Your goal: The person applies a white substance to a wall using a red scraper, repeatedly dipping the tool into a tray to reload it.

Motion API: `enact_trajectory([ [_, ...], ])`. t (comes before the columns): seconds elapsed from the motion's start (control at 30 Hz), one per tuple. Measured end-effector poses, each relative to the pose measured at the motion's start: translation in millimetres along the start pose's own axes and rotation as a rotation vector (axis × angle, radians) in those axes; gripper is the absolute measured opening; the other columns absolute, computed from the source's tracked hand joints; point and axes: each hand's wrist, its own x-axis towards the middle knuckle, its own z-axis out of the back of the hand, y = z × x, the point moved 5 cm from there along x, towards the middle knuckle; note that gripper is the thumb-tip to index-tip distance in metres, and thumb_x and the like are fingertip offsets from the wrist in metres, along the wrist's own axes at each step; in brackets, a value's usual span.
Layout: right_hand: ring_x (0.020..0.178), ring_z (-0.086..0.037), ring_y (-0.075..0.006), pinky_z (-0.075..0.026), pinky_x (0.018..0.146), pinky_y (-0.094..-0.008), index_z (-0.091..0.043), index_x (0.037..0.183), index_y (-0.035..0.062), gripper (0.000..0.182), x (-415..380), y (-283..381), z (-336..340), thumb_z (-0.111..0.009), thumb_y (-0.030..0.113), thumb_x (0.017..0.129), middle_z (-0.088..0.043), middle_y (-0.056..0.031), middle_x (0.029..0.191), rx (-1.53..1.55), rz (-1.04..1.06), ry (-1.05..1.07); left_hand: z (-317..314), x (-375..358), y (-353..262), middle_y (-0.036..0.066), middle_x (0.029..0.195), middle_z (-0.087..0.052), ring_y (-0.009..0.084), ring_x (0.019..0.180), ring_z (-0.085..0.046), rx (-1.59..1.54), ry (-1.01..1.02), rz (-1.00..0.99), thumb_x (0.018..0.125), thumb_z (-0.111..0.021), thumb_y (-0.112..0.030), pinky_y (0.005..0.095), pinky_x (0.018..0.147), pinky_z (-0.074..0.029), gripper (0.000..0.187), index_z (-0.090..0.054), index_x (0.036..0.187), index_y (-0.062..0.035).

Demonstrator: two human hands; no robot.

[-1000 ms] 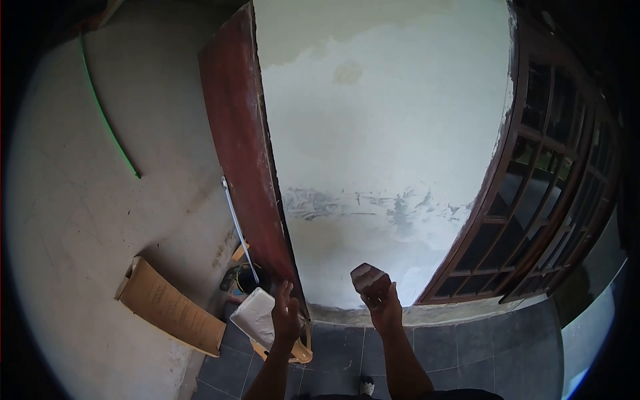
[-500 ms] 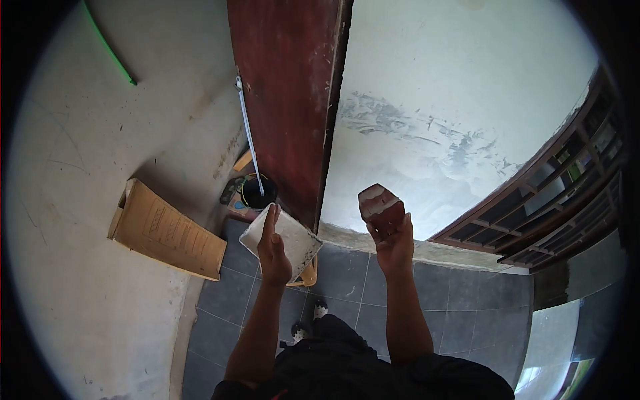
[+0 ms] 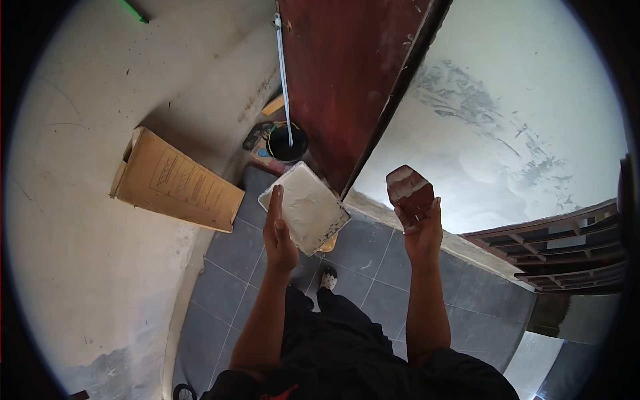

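My right hand (image 3: pixel 421 233) holds a dark red, flat, angular piece (image 3: pixel 415 199) upright from below, with a pale smear across its upper part. My left hand (image 3: pixel 278 237) is raised edge-on, its fingers stretched upward and nothing in it. Behind and below the left hand is a square board (image 3: pixel 308 210) with a whitish, rough surface, which rests on something yellowish that is mostly hidden. The left hand overlaps the board's left side in the view; whether they touch is unclear.
A cardboard box (image 3: pixel 183 183) leans by the left wall. A black bucket (image 3: pixel 287 142) with a long pale pole (image 3: pixel 283 67) stands near the dark red door (image 3: pixel 347 73). Smeared plaster marks the right wall (image 3: pixel 480 113). A dark window frame (image 3: pixel 560 243) is at the right. Grey tiles (image 3: pixel 227 267) cover the floor.
The view has turned and shifted, so the board, bucket and box appear elsewhere. My right hand still holds the red piece, and my left hand stays raised and empty.
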Motion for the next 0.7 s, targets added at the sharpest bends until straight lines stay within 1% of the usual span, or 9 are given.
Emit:
enact_trajectory([
  [0.13,0.113,-0.066,-0.0296,-0.058,0.093,-0.0430,-0.053,0.133,-0.0017,0.051,13.2,-43.4,14.1,-0.044,0.042,0.108,-0.065,-0.0158,0.124,-0.058,-0.077,-0.044,4.4,-8.9,47.7,0.024,0.159,-0.036,0.0345,0.150,-0.031,-0.029,-0.006,0.094,0.101,-0.023,-0.072,0.0444,0.123,-0.021,0.094,-0.030,0.154,0.0055],
  [0.23,0.110,-0.067,-0.0276,-0.060,0.090,-0.0409,-0.056,0.131,-0.0009,0.046,18.5,-80.4,25.4,-0.049,0.038,0.108,-0.067,-0.0149,0.120,-0.074,-0.149,-0.068,10.2,-17.5,87.0,0.024,0.159,-0.035,0.0340,0.150,-0.031,-0.049,-0.027,0.173,0.100,-0.022,-0.073,0.0445,0.124,-0.020,0.095,-0.030,0.155,0.0052],
  [0.3,0.104,-0.069,-0.0255,-0.061,0.087,-0.0381,-0.059,0.128,-0.0003,0.035,25.9,-105.1,30.1,-0.056,0.027,0.105,-0.069,-0.0136,0.116,-0.124,-0.175,-0.080,15.2,-18.8,113.3,0.023,0.160,-0.034,0.0337,0.151,-0.030,-0.060,-0.046,0.215,0.100,-0.021,-0.073,0.0445,0.124,-0.020,0.096,-0.030,0.155,0.0050],
  [0.33,0.104,-0.069,-0.0255,-0.061,0.087,-0.0381,-0.059,0.128,-0.0003,0.035,28.5,-120.9,32.6,-0.056,0.027,0.105,-0.069,-0.0136,0.116,-0.134,-0.198,-0.083,19.8,-19.9,126.7,0.023,0.160,-0.034,0.0336,0.151,-0.030,-0.064,-0.061,0.239,0.100,-0.021,-0.074,0.0445,0.124,-0.020,0.096,-0.029,0.155,0.0049],
  [0.4,0.098,-0.070,-0.0229,-0.062,0.085,-0.0359,-0.061,0.125,-0.0009,0.028,30.6,-151.8,40.2,-0.062,0.015,0.102,-0.069,-0.0121,0.113,-0.242,-0.200,-0.072,29.2,-23.7,152.7,0.023,0.161,-0.033,0.0333,0.151,-0.029,-0.075,-0.080,0.289,0.099,-0.021,-0.074,0.0446,0.124,-0.019,0.097,-0.029,0.155,0.0047],
  [0.53,0.097,-0.070,-0.0212,-0.062,0.085,-0.0350,-0.061,0.125,-0.0027,0.028,33.7,-216.9,54.6,-0.062,0.008,0.100,-0.069,-0.0117,0.112,-0.357,-0.311,-0.058,45.3,-33.4,203.3,0.022,0.161,-0.032,0.0326,0.152,-0.028,-0.099,-0.114,0.389,0.099,-0.020,-0.075,0.0446,0.125,-0.018,0.098,-0.028,0.156,0.0043],
  [0.6,0.097,-0.071,-0.0210,-0.062,0.081,-0.0338,-0.062,0.123,-0.0007,0.025,34.6,-244.8,57.3,-0.062,0.007,0.099,-0.070,-0.0104,0.112,-0.450,-0.324,-0.028,50.0,-38.3,236.0,0.022,0.162,-0.032,0.0322,0.152,-0.028,-0.115,-0.116,0.433,0.099,-0.019,-0.076,0.0441,0.125,-0.018,0.099,-0.028,0.156,0.0040],
  [0.67,0.092,-0.071,-0.0203,-0.063,0.077,-0.0334,-0.063,0.122,-0.0016,0.024,36.4,-270.6,64.7,-0.061,0.008,0.100,-0.070,-0.0111,0.109,-0.462,-0.336,-0.053,52.7,-38.7,267.1,0.022,0.162,-0.031,0.0318,0.152,-0.027,-0.132,-0.112,0.468,0.098,-0.018,-0.076,0.0435,0.125,-0.018,0.099,-0.028,0.156,0.0037],
  [0.7,0.087,-0.071,-0.0191,-0.063,0.075,-0.0332,-0.062,0.121,-0.0031,0.024,36.7,-281.9,66.9,-0.060,0.008,0.100,-0.070,-0.0110,0.103,-0.508,-0.354,-0.067,53.3,-40.4,282.3,0.022,0.162,-0.031,0.0318,0.152,-0.027,-0.142,-0.087,0.495,0.097,-0.017,-0.078,0.0431,0.125,-0.018,0.101,-0.028,0.156,0.0035],
])
